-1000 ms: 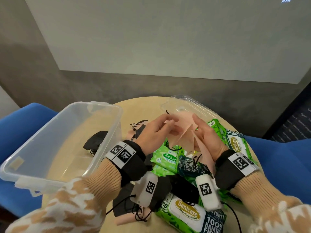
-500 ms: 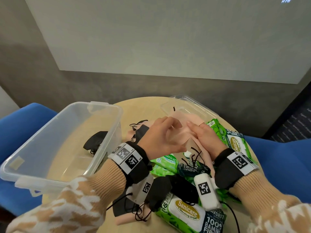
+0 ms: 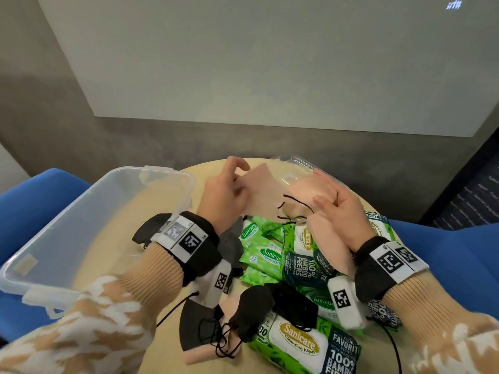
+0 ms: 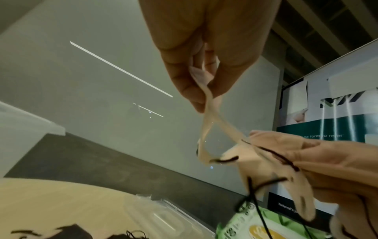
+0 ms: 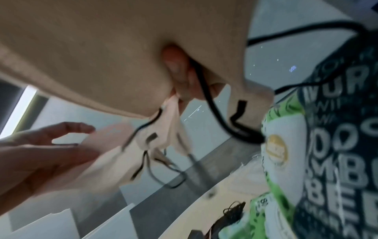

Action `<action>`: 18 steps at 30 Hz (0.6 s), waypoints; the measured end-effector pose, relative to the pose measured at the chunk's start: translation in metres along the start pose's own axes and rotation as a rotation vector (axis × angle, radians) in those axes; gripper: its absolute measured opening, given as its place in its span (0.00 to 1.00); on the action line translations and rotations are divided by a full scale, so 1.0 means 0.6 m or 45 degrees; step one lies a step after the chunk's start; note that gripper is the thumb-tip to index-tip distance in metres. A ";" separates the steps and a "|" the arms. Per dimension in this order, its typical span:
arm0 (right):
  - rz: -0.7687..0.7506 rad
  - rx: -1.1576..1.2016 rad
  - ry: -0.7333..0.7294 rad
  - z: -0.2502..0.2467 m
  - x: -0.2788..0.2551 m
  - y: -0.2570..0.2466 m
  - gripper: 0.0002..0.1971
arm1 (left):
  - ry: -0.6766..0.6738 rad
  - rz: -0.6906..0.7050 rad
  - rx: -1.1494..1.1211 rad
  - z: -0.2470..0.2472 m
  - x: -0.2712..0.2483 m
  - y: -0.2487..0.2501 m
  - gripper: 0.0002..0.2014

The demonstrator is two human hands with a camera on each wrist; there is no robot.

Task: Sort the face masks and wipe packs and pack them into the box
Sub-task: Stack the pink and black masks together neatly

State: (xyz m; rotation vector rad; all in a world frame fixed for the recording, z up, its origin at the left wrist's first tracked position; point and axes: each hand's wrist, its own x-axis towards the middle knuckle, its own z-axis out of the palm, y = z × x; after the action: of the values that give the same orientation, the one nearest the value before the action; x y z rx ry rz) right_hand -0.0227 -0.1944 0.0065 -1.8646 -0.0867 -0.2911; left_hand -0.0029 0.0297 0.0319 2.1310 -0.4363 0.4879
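Note:
Above the pile, my left hand (image 3: 232, 193) pinches the edge of one pink face mask (image 3: 263, 193) between thumb and fingers. The left wrist view shows that pinch on the thin pink edge (image 4: 206, 97). My right hand (image 3: 337, 209) grips a bundle of pink masks (image 3: 305, 193) with black ear loops hanging from it. The single mask stretches between both hands. The clear plastic box (image 3: 167, 171) stands at the left with a black mask (image 3: 151, 228) inside. Green wipe packs (image 3: 259, 252) lie piled below my hands.
A clear lid (image 3: 294, 166) lies at the back of the round wooden table (image 3: 210, 168). Black and grey masks (image 3: 251, 309) and a large Sanicare pack (image 3: 302, 344) sit at the front edge. Blue chairs (image 3: 445, 252) flank the table.
Both hands have lifted and drawn apart. My left hand has pulled one pink mask out to the left, away from the bundle that my right hand keeps.

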 end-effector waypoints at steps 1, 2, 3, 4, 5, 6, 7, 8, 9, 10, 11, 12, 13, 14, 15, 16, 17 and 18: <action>-0.011 -0.016 0.014 -0.005 0.002 0.002 0.31 | -0.033 -0.026 0.030 -0.008 0.006 -0.001 0.16; -0.010 -0.023 0.009 -0.010 0.003 0.000 0.32 | -0.066 -0.036 0.063 -0.013 0.010 -0.002 0.16; -0.009 0.000 -0.012 -0.013 0.003 -0.002 0.33 | -0.099 -0.034 0.093 -0.016 0.015 -0.004 0.16; -0.005 0.047 -0.041 -0.014 0.004 -0.006 0.34 | -0.130 -0.032 0.114 -0.017 0.018 -0.007 0.17; -0.014 0.115 -0.087 -0.016 0.003 -0.010 0.34 | -0.161 -0.041 0.130 -0.017 0.021 -0.007 0.18; -0.015 0.176 -0.137 -0.018 0.003 -0.014 0.34 | -0.196 -0.051 0.144 -0.018 0.024 -0.005 0.19; -0.018 0.238 -0.190 -0.021 0.003 -0.016 0.35 | -0.234 -0.059 0.145 -0.017 0.026 -0.003 0.18; -0.007 0.276 -0.238 -0.022 0.002 -0.018 0.36 | -0.276 -0.071 0.122 -0.016 0.028 -0.001 0.15; 0.000 0.297 -0.284 -0.022 0.001 -0.018 0.37 | -0.318 -0.087 0.087 -0.015 0.029 0.003 0.11; 0.008 0.294 -0.319 -0.021 0.000 -0.019 0.37 | -0.360 -0.106 0.050 -0.013 0.028 0.008 0.11; 0.013 0.300 -0.349 -0.020 -0.001 -0.018 0.38 | -0.395 -0.126 -0.003 -0.010 0.027 0.013 0.14; 0.021 0.312 -0.381 -0.017 -0.002 -0.020 0.40 | -0.424 -0.164 -0.083 -0.006 0.024 0.017 0.15; 0.029 0.340 -0.410 -0.013 -0.004 -0.022 0.41 | -0.448 -0.209 -0.182 -0.002 0.022 0.023 0.14; 0.044 0.353 -0.426 -0.010 -0.005 -0.023 0.41 | -0.467 -0.250 -0.292 0.001 0.019 0.030 0.11; 0.055 0.337 -0.424 -0.007 -0.006 -0.025 0.40 | -0.465 -0.283 -0.373 0.005 0.016 0.034 0.07; 0.069 0.286 -0.389 -0.006 -0.006 -0.027 0.38 | -0.440 -0.303 -0.417 0.008 0.014 0.036 0.04; 0.086 0.226 -0.324 -0.006 -0.006 -0.029 0.35 | -0.402 -0.321 -0.438 0.010 0.013 0.035 0.04; 0.112 0.173 -0.228 -0.007 -0.006 -0.030 0.31 | -0.365 -0.339 -0.454 0.010 0.012 0.032 0.06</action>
State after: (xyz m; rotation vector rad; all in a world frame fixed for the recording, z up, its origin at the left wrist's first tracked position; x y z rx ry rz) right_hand -0.0303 -0.1927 0.0236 -1.7508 -0.1432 -0.0550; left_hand -0.0045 0.0131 0.0454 1.8758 -0.3595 -0.0486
